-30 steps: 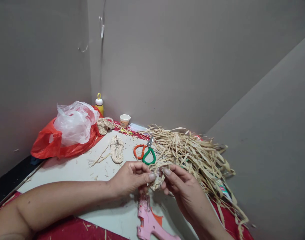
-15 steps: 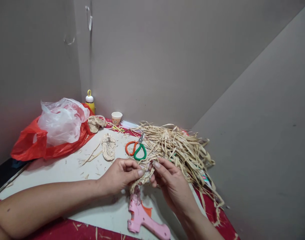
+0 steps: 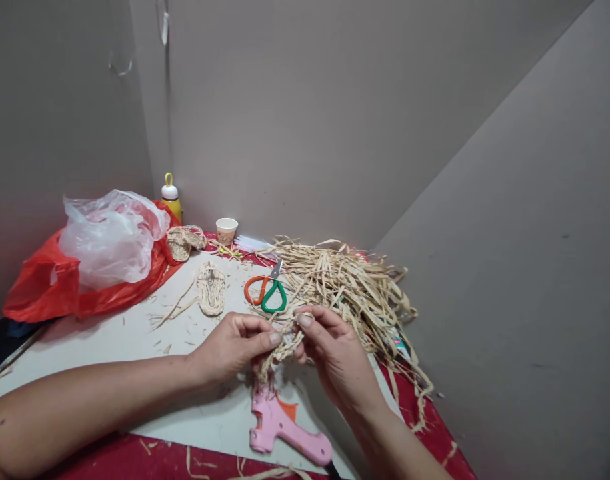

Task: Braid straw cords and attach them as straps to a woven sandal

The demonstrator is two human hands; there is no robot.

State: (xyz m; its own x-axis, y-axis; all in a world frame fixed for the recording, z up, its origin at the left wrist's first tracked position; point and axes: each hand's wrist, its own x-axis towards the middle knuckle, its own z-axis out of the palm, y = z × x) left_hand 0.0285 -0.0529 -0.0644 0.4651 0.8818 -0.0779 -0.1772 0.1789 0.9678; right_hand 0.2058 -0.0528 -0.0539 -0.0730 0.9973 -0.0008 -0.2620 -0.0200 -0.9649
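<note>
Between my two hands is a braided straw strip (image 3: pixel 286 348), bent into a curve. My left hand (image 3: pixel 239 347) pinches it from the left with thumb and forefinger. From the right, my right hand (image 3: pixel 329 350) pinches its upper end; some fingers are hidden behind the braid. Just below lies a pink glue gun (image 3: pixel 285 425) with an orange trigger, its nozzle end partly covered by the braid. Scissors (image 3: pixel 266 291) with one orange and one green handle lie beyond my hands. A woven straw sole shape (image 3: pixel 211 290) rests on the white board (image 3: pixel 185 407) to their left.
A large heap of dry straw (image 3: pixel 339 280) spreads at the back right. Red and white plastic bags (image 3: pixel 109 240) fill the back left, near a yellow bottle (image 3: pixel 171 200), a paper cup (image 3: pixel 227 231) and another woven straw piece (image 3: pixel 181 242). Grey walls stand close behind.
The whole view has shifted slightly, so things appear a little further left and higher. Both hands keep their pinch on the braid, with little other movement.
</note>
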